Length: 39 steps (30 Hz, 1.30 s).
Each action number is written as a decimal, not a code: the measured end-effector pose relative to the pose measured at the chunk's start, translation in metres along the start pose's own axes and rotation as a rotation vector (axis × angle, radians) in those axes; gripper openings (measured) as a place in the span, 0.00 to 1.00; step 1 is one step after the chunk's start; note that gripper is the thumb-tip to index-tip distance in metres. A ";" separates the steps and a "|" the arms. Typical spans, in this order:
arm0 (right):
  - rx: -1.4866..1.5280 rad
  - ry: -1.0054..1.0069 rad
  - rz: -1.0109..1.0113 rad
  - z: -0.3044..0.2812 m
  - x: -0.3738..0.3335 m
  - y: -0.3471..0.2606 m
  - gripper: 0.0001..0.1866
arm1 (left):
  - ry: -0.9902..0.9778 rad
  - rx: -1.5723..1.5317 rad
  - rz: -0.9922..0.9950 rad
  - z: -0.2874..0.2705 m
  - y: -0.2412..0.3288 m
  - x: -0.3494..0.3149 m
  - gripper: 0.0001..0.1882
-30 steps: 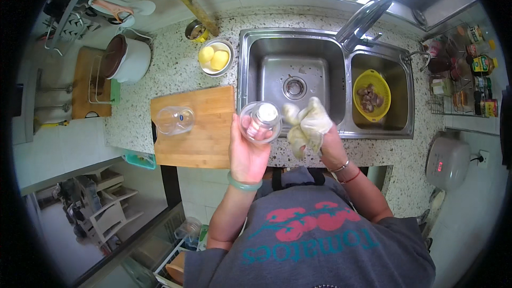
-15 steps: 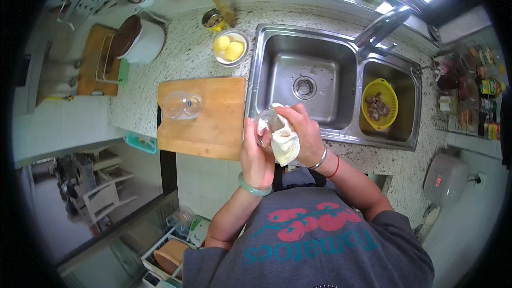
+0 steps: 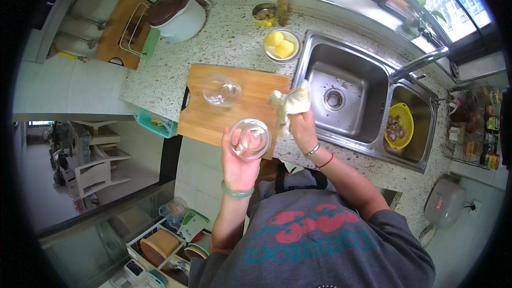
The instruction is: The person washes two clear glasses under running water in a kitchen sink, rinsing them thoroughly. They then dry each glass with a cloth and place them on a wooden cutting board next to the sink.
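Note:
My left hand (image 3: 238, 167) holds a clear glass bowl (image 3: 249, 140), round and transparent, over the front edge of the wooden cutting board (image 3: 200, 122). To its right, apart from the bowl, my right hand (image 3: 304, 128) grips a cream-coloured cloth (image 3: 294, 102) that hangs in folds between the board and the sink. The cloth partly hides my right fingers. Another clear glass vessel (image 3: 221, 92) stands on the board, beyond the bowl in my hand.
Right of the board is a double steel sink (image 3: 341, 69); its smaller basin holds a yellow colander (image 3: 408, 122) of meat pieces. Behind the board sit a dish (image 3: 294, 33) of peeled potatoes, a small yellow pot (image 3: 265, 16) and a lidded white pot (image 3: 184, 18).
My hands have moved apart. The cloth has come off the glass bowl and gone right with my right hand, while the bowl has shifted left in my left hand. My view has turned left.

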State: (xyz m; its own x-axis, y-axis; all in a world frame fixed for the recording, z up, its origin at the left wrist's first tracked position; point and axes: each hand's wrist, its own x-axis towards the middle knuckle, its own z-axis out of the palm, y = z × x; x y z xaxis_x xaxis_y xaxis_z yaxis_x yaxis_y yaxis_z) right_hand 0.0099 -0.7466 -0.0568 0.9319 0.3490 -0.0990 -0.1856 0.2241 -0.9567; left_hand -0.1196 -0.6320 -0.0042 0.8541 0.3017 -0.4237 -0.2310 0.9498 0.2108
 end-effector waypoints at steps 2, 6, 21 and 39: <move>-0.080 -0.031 -0.056 0.023 0.000 0.031 0.26 | -0.129 -0.013 -0.030 -0.010 0.028 0.004 0.18; -0.992 -0.409 -0.048 0.034 -0.003 0.070 0.39 | -0.019 -0.038 -0.138 -0.018 0.071 0.019 0.16; -0.392 -0.462 -0.194 0.134 -0.009 -0.028 0.41 | -0.048 0.145 -0.295 -0.035 0.115 0.049 0.22; -0.821 -0.479 -0.401 0.150 0.079 0.015 0.33 | -0.167 1.517 0.441 -0.079 0.134 0.127 0.60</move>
State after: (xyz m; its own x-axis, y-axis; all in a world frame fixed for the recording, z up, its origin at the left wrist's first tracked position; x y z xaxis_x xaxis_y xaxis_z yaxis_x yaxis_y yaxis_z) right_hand 0.0339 -0.5791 -0.0376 0.6227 0.7520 0.2162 0.5496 -0.2237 -0.8049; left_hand -0.0785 -0.4601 -0.0993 0.9116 0.4107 -0.0183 0.1083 -0.1969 0.9744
